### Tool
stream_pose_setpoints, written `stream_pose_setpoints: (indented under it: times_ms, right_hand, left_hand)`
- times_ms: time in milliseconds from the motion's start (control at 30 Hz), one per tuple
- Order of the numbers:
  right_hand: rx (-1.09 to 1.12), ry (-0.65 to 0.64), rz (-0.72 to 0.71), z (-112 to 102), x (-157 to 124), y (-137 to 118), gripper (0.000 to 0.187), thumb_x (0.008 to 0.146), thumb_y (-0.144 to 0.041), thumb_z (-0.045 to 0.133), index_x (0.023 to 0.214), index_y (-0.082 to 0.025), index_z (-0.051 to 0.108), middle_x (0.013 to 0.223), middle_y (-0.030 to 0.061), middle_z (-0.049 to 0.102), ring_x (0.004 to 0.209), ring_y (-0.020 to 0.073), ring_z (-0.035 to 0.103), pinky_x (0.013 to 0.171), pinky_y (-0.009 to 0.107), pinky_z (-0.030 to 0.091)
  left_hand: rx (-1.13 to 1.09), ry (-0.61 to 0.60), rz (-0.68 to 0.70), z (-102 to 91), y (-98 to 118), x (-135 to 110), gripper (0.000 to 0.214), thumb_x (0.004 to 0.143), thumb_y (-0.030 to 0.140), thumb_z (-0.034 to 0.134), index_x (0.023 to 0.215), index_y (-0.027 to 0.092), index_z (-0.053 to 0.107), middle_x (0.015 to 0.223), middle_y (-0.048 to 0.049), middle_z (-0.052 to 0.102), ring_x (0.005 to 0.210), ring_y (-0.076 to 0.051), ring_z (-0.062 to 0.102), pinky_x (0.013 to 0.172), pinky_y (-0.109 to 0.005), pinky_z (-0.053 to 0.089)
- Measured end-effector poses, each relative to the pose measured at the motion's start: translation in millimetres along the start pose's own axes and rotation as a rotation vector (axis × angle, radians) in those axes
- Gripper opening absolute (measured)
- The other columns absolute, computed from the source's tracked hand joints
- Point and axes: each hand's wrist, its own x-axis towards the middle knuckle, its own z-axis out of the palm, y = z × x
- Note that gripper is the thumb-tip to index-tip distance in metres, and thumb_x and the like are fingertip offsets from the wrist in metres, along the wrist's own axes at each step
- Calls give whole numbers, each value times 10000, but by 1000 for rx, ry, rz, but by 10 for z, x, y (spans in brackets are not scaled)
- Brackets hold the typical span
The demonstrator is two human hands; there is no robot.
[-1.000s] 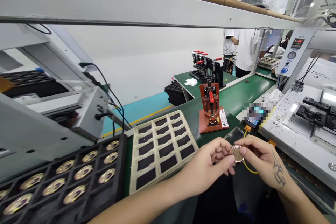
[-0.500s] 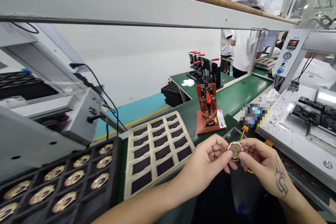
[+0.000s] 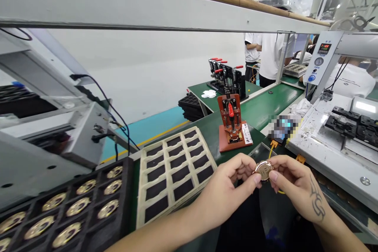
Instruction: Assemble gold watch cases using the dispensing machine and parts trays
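Note:
Between my two hands is a round rose-gold watch case (image 3: 262, 171), its engraved back turned up toward me. My left hand (image 3: 236, 183) pinches its left edge, thumb resting on the rim. On the opposite edge, my right hand (image 3: 291, 181) grips it between thumb and fingers. Left of my forearm lies a beige compartment tray (image 3: 176, 161) with dark-lined slots. Farther left, a black foam tray (image 3: 99, 230) holds several gold watch cases (image 3: 78, 206). Beyond my hands stands a red-brown toggle press (image 3: 232, 126) with a red handle.
A phone-like device (image 3: 282, 129) with a yellow cable lies right of the press. The white heated machine (image 3: 348, 126) fills the right side. Black clamps (image 3: 227, 76) stand on the far green table. A shelf beam (image 3: 147, 8) crosses overhead. Co-workers in white shirts (image 3: 271, 59) are behind.
The camera view has shifted slightly, so the trays and press appear a little further left. Both hands still hold the watch case, which has tilted slightly.

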Motion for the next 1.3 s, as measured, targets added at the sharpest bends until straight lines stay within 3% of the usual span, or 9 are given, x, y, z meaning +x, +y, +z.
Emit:
stream_pose_setpoints:
  times_ms: [267, 533, 833, 1133, 1300]
  right_hand:
    - [39, -12, -9, 14, -9, -1, 237, 1010, -433, 778, 1170, -259, 798, 946, 39, 756, 750, 159, 694, 661, 259, 604]
    - [61, -14, -23, 37, 0, -31, 219, 1002, -417, 790, 1149, -255, 810, 897, 26, 754, 717, 150, 691, 624, 243, 598]
    - [92, 5, 9, 20, -18, -7, 236, 995, -428, 799, 1147, -248, 821, 891, 33, 774, 686, 132, 678, 594, 218, 581]
    - [76, 88, -17, -107, -86, 36, 217, 1002, -429, 794, 1127, -255, 827, 870, 27, 786, 663, 117, 685, 599, 201, 584]
    - [57, 174, -59, -252, -160, 49, 169, 1006, -405, 795, 1106, -274, 834, 872, 16, 789, 654, 102, 677, 602, 182, 576]
  left_hand:
    - [49, 16, 23, -16, 21, -14, 219, 1011, 409, 719, 986, 195, 681, 876, -40, 717, 804, -179, 674, 752, -307, 553]
    - [-176, -29, -74, -19, 32, 33, 326, 961, 471, 805, 971, 176, 666, 862, -24, 715, 794, -154, 705, 700, -254, 567]
    - [-250, -66, -108, 7, -15, 89, 378, 934, 488, 838, 971, 157, 660, 838, -30, 737, 766, -158, 730, 699, -264, 575]
    - [-289, -101, -95, 153, -69, 168, 349, 964, 457, 814, 1012, 155, 646, 873, -33, 748, 789, -150, 741, 722, -256, 578]
    - [-305, -99, -70, 332, -104, 281, 360, 941, 459, 838, 985, 164, 636, 877, -24, 742, 800, -155, 751, 725, -257, 588]
